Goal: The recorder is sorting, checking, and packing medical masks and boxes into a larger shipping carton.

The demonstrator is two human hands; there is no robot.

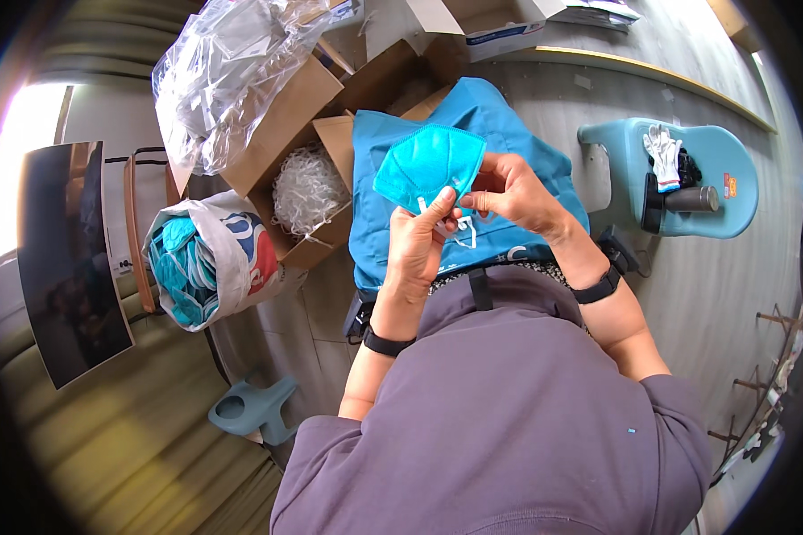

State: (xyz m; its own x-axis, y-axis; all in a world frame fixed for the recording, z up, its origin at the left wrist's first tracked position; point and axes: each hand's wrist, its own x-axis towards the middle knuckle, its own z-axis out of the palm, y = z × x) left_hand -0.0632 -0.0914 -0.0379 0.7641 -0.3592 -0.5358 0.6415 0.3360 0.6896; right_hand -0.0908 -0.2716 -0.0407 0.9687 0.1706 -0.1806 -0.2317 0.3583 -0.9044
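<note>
Fabric of a greyish-purple shirt (pixel 509 410) fills the lower part of the view, with bare forearms reaching forward past it, a black band (pixel 389 344) on each wrist. Above the lap, the left hand (pixel 412 245) pinches the lower edge of a teal mask (pixel 430 160) between thumb and fingers. The right hand (pixel 522 201) is at the mask's right side, thumb and forefinger brought close together; I cannot tell what they grip. White cord (pixel 463 235) dangles just below the fingers. Blue cloth (pixel 376 236) covers the lap behind the mask. Beyond it to the left, an open cardboard box (pixel 335 143) holds a tangle of white strands (pixel 308 189), and beside that a white bag (pixel 252 250) is filled with similar masks (pixel 183 272). Well to the right, a light-blue stool (pixel 721 153) bears white gloves (pixel 664 159) and a dark cylinder (pixel 691 200). Farther off, clear plastic (pixel 232 89) bunches over the cardboard.
</note>
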